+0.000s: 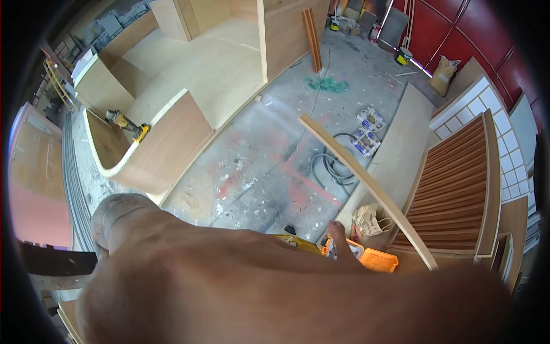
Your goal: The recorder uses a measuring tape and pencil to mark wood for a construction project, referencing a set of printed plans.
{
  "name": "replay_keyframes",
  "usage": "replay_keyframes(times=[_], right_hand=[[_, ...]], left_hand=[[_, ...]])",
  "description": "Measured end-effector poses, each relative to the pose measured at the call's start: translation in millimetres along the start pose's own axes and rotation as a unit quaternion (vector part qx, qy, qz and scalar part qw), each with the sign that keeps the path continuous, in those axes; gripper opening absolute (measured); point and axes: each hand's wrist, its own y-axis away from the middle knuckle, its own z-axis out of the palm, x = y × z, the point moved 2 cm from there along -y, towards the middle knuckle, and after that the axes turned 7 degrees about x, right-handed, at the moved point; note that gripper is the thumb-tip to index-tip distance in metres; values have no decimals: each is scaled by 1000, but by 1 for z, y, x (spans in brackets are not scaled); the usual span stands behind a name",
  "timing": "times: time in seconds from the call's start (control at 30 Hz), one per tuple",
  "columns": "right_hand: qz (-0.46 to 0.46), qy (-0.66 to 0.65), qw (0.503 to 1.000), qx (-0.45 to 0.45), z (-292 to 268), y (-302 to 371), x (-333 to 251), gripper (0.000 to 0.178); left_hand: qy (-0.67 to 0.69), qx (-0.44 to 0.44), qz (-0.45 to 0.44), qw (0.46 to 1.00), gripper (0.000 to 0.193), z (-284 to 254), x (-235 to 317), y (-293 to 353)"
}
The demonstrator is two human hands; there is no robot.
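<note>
A bare arm (275, 275), very close and blurred, spans the lower part of the view. It looks like my left arm, bent, with its elbow toward the left; its hand does not show. Beyond it, my right hand (337, 230) reaches down at an open orange case (379, 261). Its fingers look curled together, and what they hold, if anything, is too small to make out. A yellow object (299, 243) lies beside the case, partly hidden by the near arm. A brown paper bag (371, 221) with handles stands just right of the hand, with a red-handled tool (355, 234) against it.
A long wooden strip (366, 179) slants past the right hand toward a slatted brown panel (452, 189). A coiled grey hose (332, 169) lies on the stained floor. At left, a yellow-and-black power tool (130, 127) rests on a curved plywood counter (172, 143). Red doors (475, 34) stand behind.
</note>
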Motion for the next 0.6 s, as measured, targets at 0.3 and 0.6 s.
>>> replay_keyframes(times=[0.3, 0.6], right_hand=[[69, -30, 997, 25, 94, -123, -94, 20], [-144, 391, 908, 50, 240, -124, -128, 23]], left_hand=[[158, -62, 223, 960, 21, -259, -105, -79], [31, 124, 281, 951, 23, -563, -226, -188]])
